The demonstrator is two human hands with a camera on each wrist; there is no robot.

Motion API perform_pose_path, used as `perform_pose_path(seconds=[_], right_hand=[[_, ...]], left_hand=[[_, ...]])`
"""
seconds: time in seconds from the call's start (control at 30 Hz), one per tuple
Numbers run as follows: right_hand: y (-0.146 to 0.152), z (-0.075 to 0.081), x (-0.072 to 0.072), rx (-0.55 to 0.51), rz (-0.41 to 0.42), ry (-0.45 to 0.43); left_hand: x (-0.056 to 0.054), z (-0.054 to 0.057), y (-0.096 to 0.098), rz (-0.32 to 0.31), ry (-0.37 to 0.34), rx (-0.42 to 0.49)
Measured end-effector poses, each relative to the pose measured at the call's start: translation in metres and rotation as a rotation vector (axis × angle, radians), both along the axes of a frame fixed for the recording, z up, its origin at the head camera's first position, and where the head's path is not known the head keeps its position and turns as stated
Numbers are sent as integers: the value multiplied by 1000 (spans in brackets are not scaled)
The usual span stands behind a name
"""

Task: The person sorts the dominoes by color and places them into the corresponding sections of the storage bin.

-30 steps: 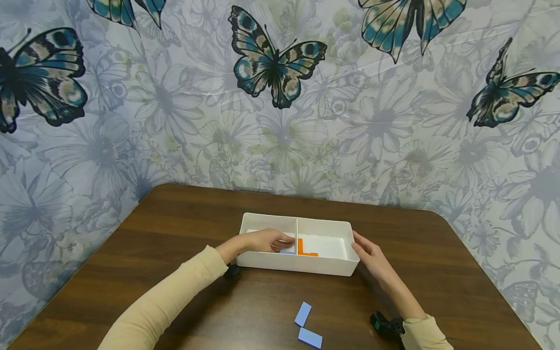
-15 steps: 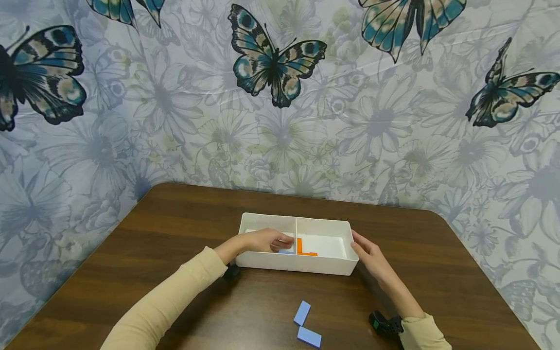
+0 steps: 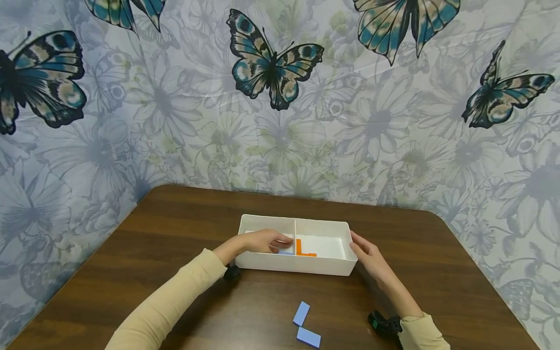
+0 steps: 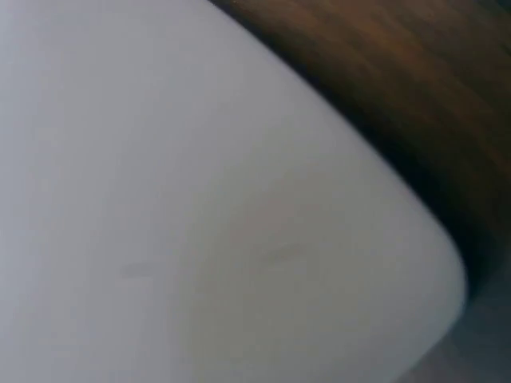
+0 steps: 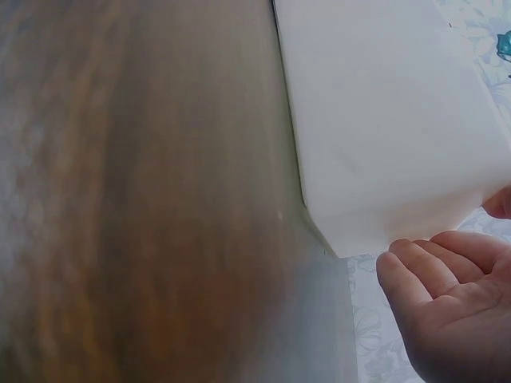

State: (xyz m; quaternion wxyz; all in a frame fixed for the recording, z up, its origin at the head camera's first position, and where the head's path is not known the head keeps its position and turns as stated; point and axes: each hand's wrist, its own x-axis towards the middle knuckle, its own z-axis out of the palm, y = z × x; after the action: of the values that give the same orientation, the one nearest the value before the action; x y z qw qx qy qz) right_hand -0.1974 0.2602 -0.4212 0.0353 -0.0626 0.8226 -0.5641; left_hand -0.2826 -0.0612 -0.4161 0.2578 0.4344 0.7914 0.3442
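Note:
A white two-compartment box stands on the table. My left hand reaches over its front wall into the left compartment, the fingers bent downward beside a blue block. Whether those fingers pinch anything is hidden; the left wrist view shows only the blurred white box wall. My right hand rests against the right end of the box. In the right wrist view, that hand's straight fingers touch the white end wall. An orange L-shaped piece lies in the right compartment, against the divider.
Two blue blocks lie on the brown table in front of the box, nearly touching at their corners. A black wristband is on the right wrist. Behind the table hangs a butterfly-patterned cloth.
Both hands and the box hold nearly the same places. The view has shifted very slightly.

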Motion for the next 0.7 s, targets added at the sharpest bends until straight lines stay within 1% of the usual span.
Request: perform_pose_path(seconds=[0.03, 0.1, 0.2, 0.33, 0.4, 0.53, 0.63, 0.7], right_hand=[[0, 0, 0, -2, 1, -3], [-1, -1, 1, -7, 2, -11], [-1, -1, 1, -16, 2, -12], [-1, 0, 1, -19, 1, -4], [-1, 0, 1, -13, 1, -5], [0, 0, 1, -1, 1, -10], [1, 1, 1, 0, 2, -9], [1, 1, 1, -2, 3, -6]], left_hand=[[0, 0, -1, -2, 1, 0], [1, 2, -3, -5, 27, -4], [1, 6, -7, 15, 45, 7], [3, 13, -14, 65, 18, 59], [5, 16, -18, 78, 14, 90], [13, 21, -27, 72, 20, 185], [23, 26, -28, 54, 18, 290], [31, 30, -27, 39, 20, 344]])
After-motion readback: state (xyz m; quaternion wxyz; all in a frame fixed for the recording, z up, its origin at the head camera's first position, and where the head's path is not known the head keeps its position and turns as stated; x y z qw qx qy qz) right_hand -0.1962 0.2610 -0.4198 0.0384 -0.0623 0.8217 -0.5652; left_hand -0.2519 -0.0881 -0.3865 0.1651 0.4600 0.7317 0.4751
